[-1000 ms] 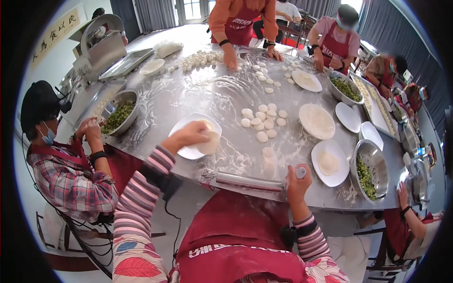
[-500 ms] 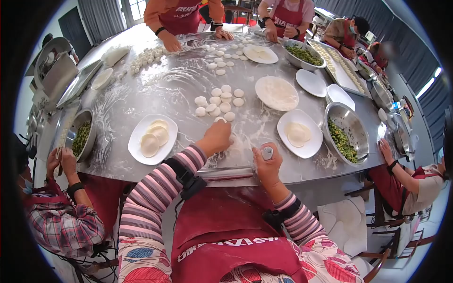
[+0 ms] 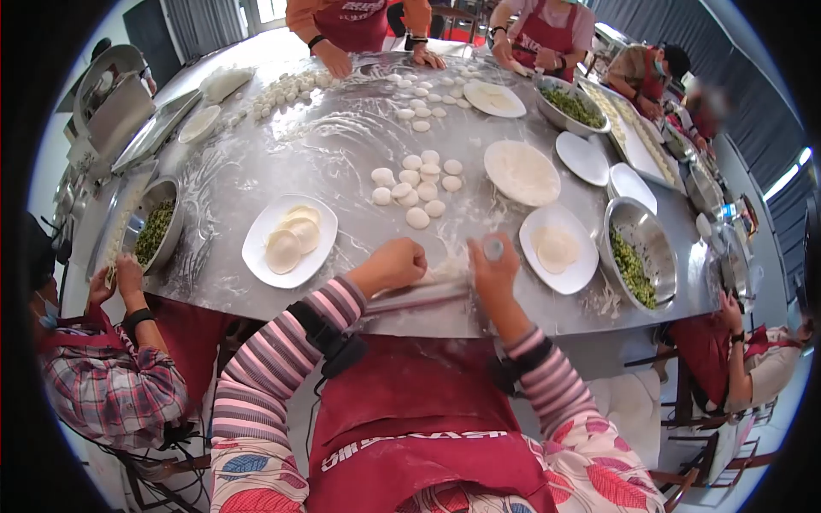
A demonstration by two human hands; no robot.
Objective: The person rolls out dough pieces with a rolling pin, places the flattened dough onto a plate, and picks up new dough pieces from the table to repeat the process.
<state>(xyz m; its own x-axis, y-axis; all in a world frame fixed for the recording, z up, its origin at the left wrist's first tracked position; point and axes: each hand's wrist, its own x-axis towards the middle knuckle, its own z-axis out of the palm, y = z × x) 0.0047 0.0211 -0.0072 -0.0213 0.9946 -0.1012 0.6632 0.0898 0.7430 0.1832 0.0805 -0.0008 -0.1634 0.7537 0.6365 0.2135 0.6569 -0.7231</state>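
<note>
My left hand point(image 3: 392, 266) is over the floured metal table near its front edge, fingers curled; whether dough is pinched in them is hidden. My right hand point(image 3: 496, 272), a little smeared by motion, is wrapped round a small rolling pin point(image 3: 493, 249), its round end pointing up toward me. Just beyond my hands lies a cluster of small flattened dough rounds point(image 3: 417, 218). To the left, a white square plate point(image 3: 258, 272) carries several rolled wrappers point(image 3: 284, 251). Right of my right hand, another white plate point(image 3: 571, 279) carries wrappers point(image 3: 556, 250).
A steel bowl of green filling point(image 3: 669, 265) stands at the right, another bowl point(image 3: 174, 224) at the left beside a person in plaid point(image 3: 120, 385). A floury round plate point(image 3: 522, 173) lies ahead. Dough pieces point(image 3: 295, 88) and co-workers' hands point(image 3: 333, 60) are across the table point(image 3: 333, 162).
My left hand has drawn back from the dough rounds toward the front edge. My right hand still holds the rolling pin, now closer to my left hand. The view has shifted slightly.
</note>
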